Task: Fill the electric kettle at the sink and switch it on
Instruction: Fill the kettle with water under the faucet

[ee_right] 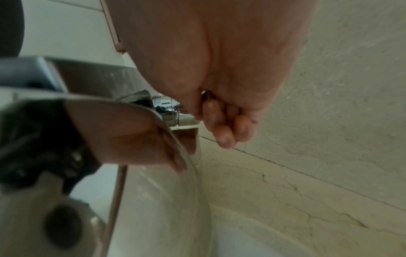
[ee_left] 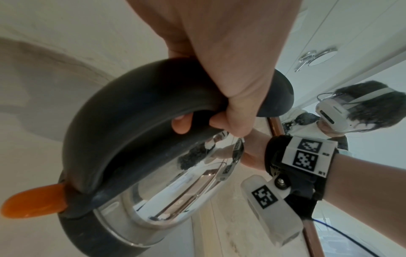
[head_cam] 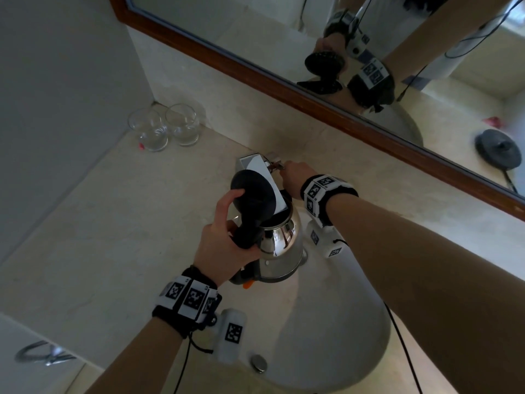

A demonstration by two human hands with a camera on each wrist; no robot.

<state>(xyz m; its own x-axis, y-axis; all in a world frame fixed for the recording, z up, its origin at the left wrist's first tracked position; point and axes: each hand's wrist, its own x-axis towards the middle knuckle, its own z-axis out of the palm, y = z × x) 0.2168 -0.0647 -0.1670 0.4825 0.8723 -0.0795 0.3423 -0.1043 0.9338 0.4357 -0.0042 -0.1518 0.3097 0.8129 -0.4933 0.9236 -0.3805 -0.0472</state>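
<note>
Over sink (head_cam: 326, 322), left hand (head_cam: 224, 248) gripping kettle (head_cam: 279, 248); wrist view alone: right fingers (ee_right: 222, 128) pinching tap lever (head_cam: 274, 162).

The shiny steel electric kettle with a black handle (head_cam: 279, 245) hangs over the pale oval sink (head_cam: 341, 331), its raised black lid (head_cam: 252, 194) under the square chrome tap (head_cam: 255, 166). The left hand (head_cam: 224, 251) holds the handle from the near side; the right hand (head_cam: 295, 177) is at the tap's right side. Two clear drinking glasses (head_cam: 164, 127) stand side by side on the beige stone surface (head_cam: 99, 237), far left, in the corner. The wood-framed mirror (head_cam: 255, 66) runs behind.
</note>
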